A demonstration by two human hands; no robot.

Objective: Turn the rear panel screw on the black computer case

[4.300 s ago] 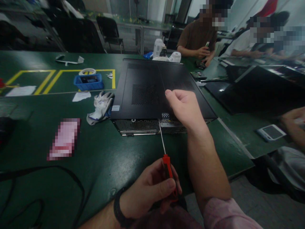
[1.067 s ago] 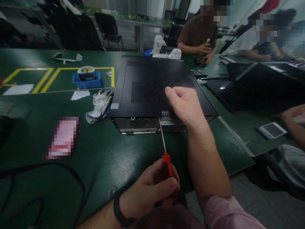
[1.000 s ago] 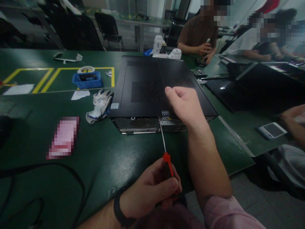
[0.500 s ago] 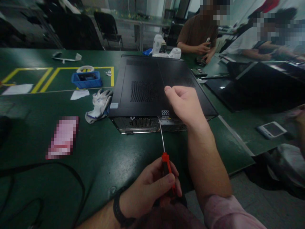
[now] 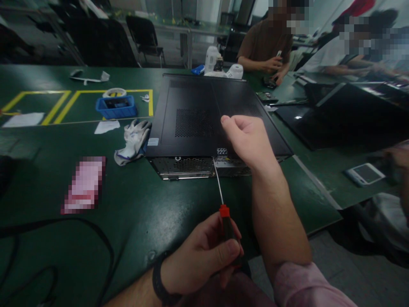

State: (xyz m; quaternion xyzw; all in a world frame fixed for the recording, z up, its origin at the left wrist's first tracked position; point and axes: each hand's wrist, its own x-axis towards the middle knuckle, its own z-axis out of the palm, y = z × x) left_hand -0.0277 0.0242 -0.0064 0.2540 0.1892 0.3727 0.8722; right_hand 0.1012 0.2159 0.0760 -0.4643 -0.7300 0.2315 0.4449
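Observation:
A black desktop computer case lies flat on the green table, its vented rear edge facing me. My left hand is wrapped round the red and black handle of a screwdriver. The long thin shaft points away from me, and its tip meets the rear edge of the case near the middle. Whether a screw sits under the tip is too small to tell. Curled into a loose fist, my right hand rests on the top of the case near that edge, to the right of the tip. I see nothing in it.
Left of the case lie a work glove, a blue bin, a tape roll and a blurred pink item. Right are a dark panel and a phone. White bottles stand behind. Co-workers sit at the far right.
The screwdriver handle has turned in my left hand, so its dark side now faces up, and it has shifted slightly right. Its tip stays at the case edge. My right hand has not moved.

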